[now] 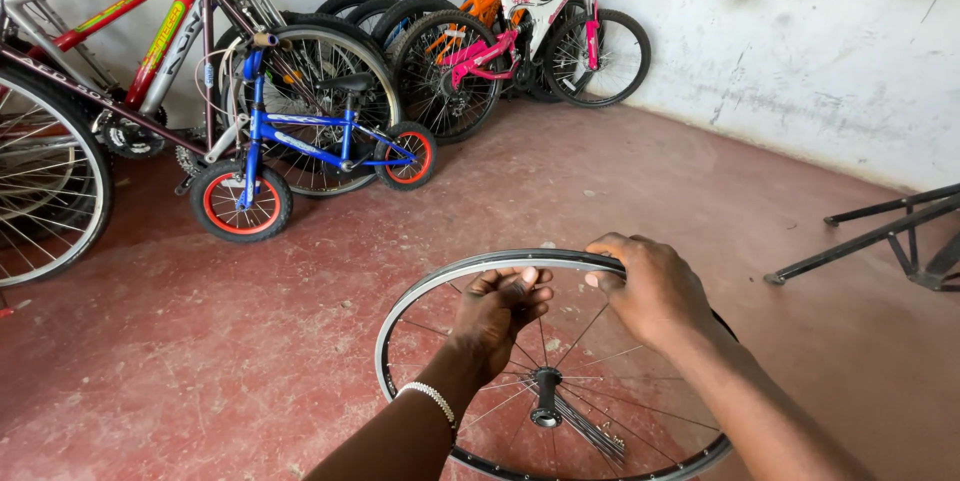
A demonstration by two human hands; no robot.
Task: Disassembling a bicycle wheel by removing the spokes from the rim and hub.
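The left hand (pixel 500 309) is held inside the rim (pixel 470 269), its fingers pinched narrowly together on what appears to be a spoke end near the top of the wheel; what exactly is pinched is too small to be told. The right hand (pixel 650 286) is closed over the rim's top edge, by which the wheel is steadied. A bead bracelet (pixel 430 399) is worn on the left wrist.

The wheel is held low in front of the person, above the red floor (pixel 200 361). Its hub (pixel 546 396) is seated in the middle. Some spokes (pixel 590 331) are already run from hub to rim, while a bundle of loose ones (pixel 592 431) hangs from the hub unattached. The lacing is therefore judged to be partly done, with much of it left.

Further out, a small blue bike (pixel 300 141) is parked by larger bikes (pixel 500 31) against the white wall (pixel 800 61). A black stand (pixel 890 236) is seen at the right.
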